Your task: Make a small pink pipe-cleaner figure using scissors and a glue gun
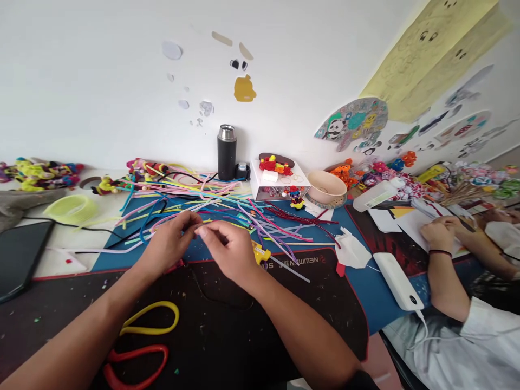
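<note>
- While both forearms slant inward and away from the body, the left hand (173, 241) and the right hand (231, 246) meet fingertip to fingertip above the near edge of the fuzzy craft stems (227, 189).
- The left hand has its knuckles up and fingers curled, the thumb drawn in against the forefinger; it is nearly closed.
- The right hand mirrors it, wrist bent inward, thumb pointing at the other hand and fingers folded under in a small pinch. From here I can't tell what, if anything, sits between the fingertips.
- Those stems, pink, blue, purple and dark red, lie loosely heaped just beyond both hands and spread off to their right.
- A small yellow object (261, 253) rests right beside the right wrist.
- Nearer the body than the hands, a yellow loop (173, 319) and a red loop (160, 363) lie on the dark mat (219, 346), to the right of the left forearm.
- Beyond the hands stand a black flask (226, 154) and a white box (260, 187), with a pale bowl (327, 187) farther right.
- Well to the right of the right hand, another person's hand (441, 233) rests over some papers.
</note>
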Demonstrator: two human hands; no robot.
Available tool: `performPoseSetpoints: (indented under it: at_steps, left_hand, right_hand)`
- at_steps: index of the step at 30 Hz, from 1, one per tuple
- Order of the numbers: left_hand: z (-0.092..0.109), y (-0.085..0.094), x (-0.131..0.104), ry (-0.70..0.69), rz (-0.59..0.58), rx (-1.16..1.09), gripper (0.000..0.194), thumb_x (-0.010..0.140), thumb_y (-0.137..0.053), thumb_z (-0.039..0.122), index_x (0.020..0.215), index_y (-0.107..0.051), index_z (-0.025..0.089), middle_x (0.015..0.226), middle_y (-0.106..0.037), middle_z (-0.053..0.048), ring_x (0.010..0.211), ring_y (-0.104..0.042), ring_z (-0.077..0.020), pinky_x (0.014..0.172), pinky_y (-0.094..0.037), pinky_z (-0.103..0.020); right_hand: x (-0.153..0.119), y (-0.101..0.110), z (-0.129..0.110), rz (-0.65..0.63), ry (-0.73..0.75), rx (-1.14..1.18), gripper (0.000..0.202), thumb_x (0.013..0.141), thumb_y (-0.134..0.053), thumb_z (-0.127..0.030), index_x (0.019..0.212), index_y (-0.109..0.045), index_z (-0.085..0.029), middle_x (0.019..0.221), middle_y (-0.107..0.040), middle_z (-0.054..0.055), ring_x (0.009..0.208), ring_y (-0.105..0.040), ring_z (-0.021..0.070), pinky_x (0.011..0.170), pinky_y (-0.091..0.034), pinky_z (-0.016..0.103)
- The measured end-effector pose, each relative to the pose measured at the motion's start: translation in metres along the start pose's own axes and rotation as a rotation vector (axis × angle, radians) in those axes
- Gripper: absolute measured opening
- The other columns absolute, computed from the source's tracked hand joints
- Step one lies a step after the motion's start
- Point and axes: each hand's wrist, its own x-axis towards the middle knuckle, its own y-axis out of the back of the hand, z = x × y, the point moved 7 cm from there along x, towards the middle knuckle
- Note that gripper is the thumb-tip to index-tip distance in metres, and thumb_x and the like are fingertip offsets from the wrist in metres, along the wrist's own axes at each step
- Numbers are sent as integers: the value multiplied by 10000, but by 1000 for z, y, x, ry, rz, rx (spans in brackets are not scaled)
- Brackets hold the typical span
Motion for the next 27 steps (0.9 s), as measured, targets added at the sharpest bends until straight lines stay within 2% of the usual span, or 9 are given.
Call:
performPoseSetpoints:
  at_steps: [3, 6, 8, 11, 14, 16, 18, 22, 27]
  left_hand:
    - [-5, 3, -7, 40, 59, -50, 268, 1011, -542, 481, 1007, -667, 243, 899, -775, -32, 812, -714, -234, 781, -540, -331]
    - [-18, 10, -13, 124, 146, -73, 306, 1007, -584, 495, 1121, -716, 245, 951, -797, -27, 816, -730, -218, 821, -557, -325]
    - [-23, 15, -15, 160, 183, -68, 350, 1002, -585, 511, 1174, -746, 253, 984, -817, -29, 816, -739, -223, 831, -573, -334]
    - [-20, 20, -16, 163, 200, -62, 355, 988, -576, 530, 1127, -776, 271, 979, -838, -27, 798, -744, -237, 800, -589, -343]
    - [-12, 20, -17, 101, 197, -80, 328, 955, -596, 523, 1045, -786, 270, 946, -839, -32, 751, -740, -235, 772, -594, -342]
    - [-10, 19, -17, 69, 193, -96, 319, 943, -606, 513, 1024, -786, 262, 927, -833, -37, 716, -735, -226, 753, -594, -338]
    - [-11, 18, -17, 61, 196, -104, 321, 946, -606, 506, 1032, -788, 256, 928, -829, -39, 699, -736, -220, 738, -590, -336]
    - [-14, 17, -17, 61, 196, -111, 325, 952, -606, 512, 1036, -790, 257, 893, -818, -34, 698, -739, -223, 709, -583, -330]
    - [-16, 15, -16, 60, 184, -119, 323, 948, -616, 522, 1021, -790, 260, 888, -817, -33, 698, -746, -226, 715, -581, -333]
  right_hand:
    - [11, 15, -5, 101, -12, 59, 384, 1095, -567, -522, 1082, -809, -224, 837, -702, 37, 734, -621, 186, 693, -503, 289]
    - [2, 29, -8, 129, -23, 24, 364, 1096, -590, -505, 1081, -816, -219, 837, -717, 43, 751, -646, 188, 708, -499, 289]
    - [-12, 34, -7, 35, -58, -113, 347, 1101, -607, -501, 1083, -833, -238, 811, -735, 37, 734, -657, 192, 722, -499, 297]
    - [-39, 45, -1, -113, -87, -351, 306, 1086, -677, -510, 1137, -851, -264, 820, -774, 24, 757, -710, 198, 779, -507, 309]
    - [-63, 51, 14, -237, -116, -530, 431, 1026, -763, -588, 1304, -819, -264, 860, -823, 33, 861, -785, 247, 851, -526, 342]
    - [-76, 50, 25, -344, -119, -647, 544, 994, -793, -616, 1403, -777, -257, 1035, -868, 73, 1028, -812, 311, 920, -540, 386]
    - [-84, 48, 34, -404, -117, -740, 601, 981, -807, -617, 1450, -749, -246, 1276, -844, 117, 1164, -795, 358, 968, -552, 422]
    - [-88, 53, 43, -413, -173, -860, 493, 1047, -763, -512, 1458, -735, -241, 1375, -811, 122, 1244, -774, 368, 1000, -558, 438]
    - [-88, 67, 47, -345, -279, -846, 433, 1029, -789, -512, 1369, -764, -245, 1218, -859, 93, 1125, -811, 338, 902, -549, 380]
